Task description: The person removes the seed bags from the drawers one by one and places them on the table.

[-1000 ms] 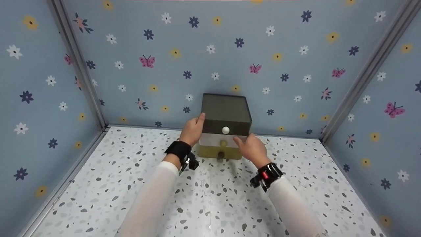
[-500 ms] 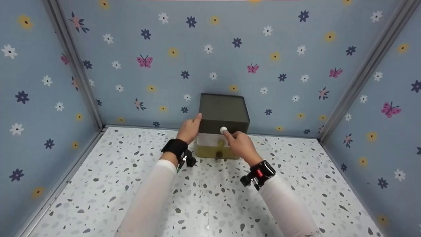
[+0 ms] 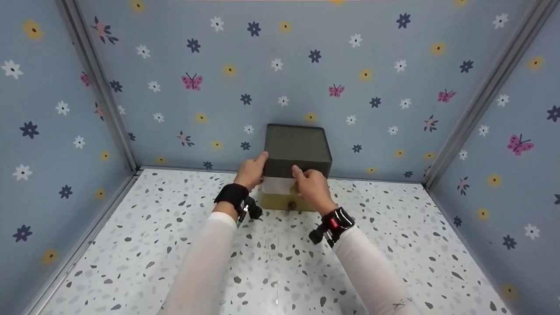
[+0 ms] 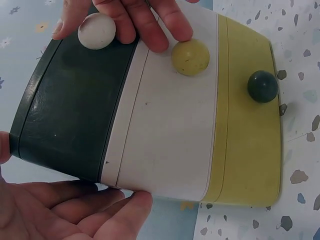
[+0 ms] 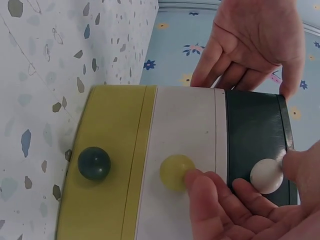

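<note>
A small three-drawer box (image 3: 297, 142) stands against the back wall. Its dark green top drawer (image 4: 75, 105) has a white knob (image 4: 97, 31), the white middle drawer (image 4: 167, 125) a yellow knob (image 5: 177, 172), and the yellow bottom drawer (image 4: 250, 145) a dark green knob (image 4: 262, 86). All three drawers look closed. My right hand (image 3: 314, 186) pinches the white knob between thumb and fingers; another fingertip touches the yellow knob. My left hand (image 3: 251, 172) rests its fairly straight fingers along the box's left side, thumb at the top edge.
The box sits on a white speckled floor (image 3: 262, 262). A blue flowered back wall (image 3: 175, 131) is close behind it, with side panels (image 3: 39, 175) to left and right. Grey metal strips (image 3: 98, 78) run along the corners.
My right hand has left the right side of the box and moved left to the front, onto the white knob. My left hand has stayed at the left side.
</note>
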`<state>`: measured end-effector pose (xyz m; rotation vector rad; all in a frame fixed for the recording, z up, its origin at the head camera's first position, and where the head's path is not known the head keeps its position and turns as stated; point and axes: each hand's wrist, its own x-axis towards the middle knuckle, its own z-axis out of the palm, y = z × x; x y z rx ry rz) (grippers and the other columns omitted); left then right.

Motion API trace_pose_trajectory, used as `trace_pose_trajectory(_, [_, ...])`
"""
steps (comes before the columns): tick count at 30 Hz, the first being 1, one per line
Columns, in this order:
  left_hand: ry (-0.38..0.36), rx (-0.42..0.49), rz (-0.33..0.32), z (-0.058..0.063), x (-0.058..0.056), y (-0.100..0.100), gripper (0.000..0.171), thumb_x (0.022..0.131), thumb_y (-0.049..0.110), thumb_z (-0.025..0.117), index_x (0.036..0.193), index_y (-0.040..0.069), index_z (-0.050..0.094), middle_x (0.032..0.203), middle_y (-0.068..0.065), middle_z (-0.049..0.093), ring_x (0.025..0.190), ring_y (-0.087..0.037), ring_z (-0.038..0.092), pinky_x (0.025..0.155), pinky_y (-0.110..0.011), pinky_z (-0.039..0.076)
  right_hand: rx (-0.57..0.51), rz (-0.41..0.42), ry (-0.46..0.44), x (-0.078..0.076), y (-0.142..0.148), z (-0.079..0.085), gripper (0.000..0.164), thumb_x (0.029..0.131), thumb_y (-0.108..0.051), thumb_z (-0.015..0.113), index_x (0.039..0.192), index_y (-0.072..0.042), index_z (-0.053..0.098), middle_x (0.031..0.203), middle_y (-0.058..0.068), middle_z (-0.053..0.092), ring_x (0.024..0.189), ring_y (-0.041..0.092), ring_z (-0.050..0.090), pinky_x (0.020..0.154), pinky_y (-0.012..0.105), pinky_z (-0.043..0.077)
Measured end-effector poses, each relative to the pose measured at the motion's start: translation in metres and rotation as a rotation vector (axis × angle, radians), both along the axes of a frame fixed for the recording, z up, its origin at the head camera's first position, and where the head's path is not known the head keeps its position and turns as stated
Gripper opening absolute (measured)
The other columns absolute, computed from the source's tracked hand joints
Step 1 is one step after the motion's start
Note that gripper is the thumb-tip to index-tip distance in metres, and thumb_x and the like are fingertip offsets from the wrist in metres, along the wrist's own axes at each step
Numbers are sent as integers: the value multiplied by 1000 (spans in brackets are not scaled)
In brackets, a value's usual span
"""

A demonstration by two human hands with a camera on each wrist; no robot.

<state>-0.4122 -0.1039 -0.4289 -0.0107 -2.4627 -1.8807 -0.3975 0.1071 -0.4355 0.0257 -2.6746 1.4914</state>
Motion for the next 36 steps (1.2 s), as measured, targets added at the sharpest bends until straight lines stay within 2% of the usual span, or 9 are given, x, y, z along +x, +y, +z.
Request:
trace_pose_trajectory(4, [-12, 24, -8, 0, -1, 1, 61, 118, 54, 40, 108, -2, 62, 114, -19, 60, 113, -37, 65, 106, -49, 56, 0, -3, 39, -2, 2, -4, 54, 113, -54, 62, 105, -3, 77, 93, 17, 78, 75, 22, 68, 66, 34, 51])
trace_pose_trajectory(11, [-8, 13, 15, -1, -4, 2, 63, 117, 54, 41, 110, -3, 65, 111, -20, 62, 111, -40, 66, 104, -51, 58, -9, -5, 61, -2, 4, -7, 55, 112, -54, 65, 102, -2, 79, 93, 14, 80, 78, 23, 71, 68, 34, 52])
trace_pose_trajectory(18, [-18, 49, 2, -3, -6, 0, 72, 116, 55, 44, 134, -11, 65, 132, -27, 64, 118, -38, 68, 109, -54, 58, -4, -16, 87, 5, 6, -11, 55, 110, -57, 67, 96, -5, 79, 90, 11, 81, 78, 21, 69, 69, 35, 51])
trace_pose_trajectory(22, [-23, 57, -12, -3, -6, -2, 73, 116, 56, 44, 137, -12, 63, 137, -29, 62, 121, -39, 68, 110, -53, 57, 11, -37, 107, 11, 5, -13, 52, 109, -56, 67, 90, -9, 77, 85, 6, 77, 77, 22, 67, 66, 35, 50])
trace_pose_trajectory(25, [-16, 34, 7, -2, -5, -3, 68, 115, 57, 45, 125, -7, 67, 127, -24, 65, 110, -33, 69, 101, -45, 61, 10, -45, 109, 16, 5, -14, 51, 109, -56, 68, 91, -9, 77, 85, 4, 77, 78, 20, 70, 66, 34, 52])
trace_pose_trajectory(27, [-8, 7, 23, -2, -6, -3, 62, 115, 57, 44, 106, 0, 67, 109, -16, 66, 93, -27, 68, 88, -37, 61, 1, -42, 115, 19, 6, -15, 52, 109, -56, 68, 93, -8, 78, 87, 4, 78, 79, 19, 73, 67, 34, 54])
trace_pose_trajectory(31, [1, -28, 26, -3, -6, -2, 62, 116, 58, 44, 73, 14, 51, 71, -2, 51, 61, -16, 48, 64, -29, 44, 2, -21, 152, 23, 9, -18, 53, 109, -56, 69, 92, -7, 80, 87, 5, 80, 77, 19, 76, 68, 35, 56])
trace_pose_trajectory(33, [3, -21, 15, -4, -5, -2, 63, 116, 58, 44, 68, 18, 45, 66, 1, 46, 58, -14, 43, 62, -29, 40, 2, -15, 166, 26, 11, -18, 52, 108, -56, 70, 89, -9, 80, 85, 4, 80, 76, 19, 77, 69, 35, 56])
trace_pose_trajectory(36, [14, -7, 16, -4, -3, -1, 61, 115, 57, 45, 68, 19, 46, 71, 0, 49, 62, -14, 48, 65, -29, 44, -8, -18, 171, 30, 13, -18, 49, 107, -56, 71, 87, -12, 80, 84, 2, 79, 75, 19, 76, 69, 36, 56])
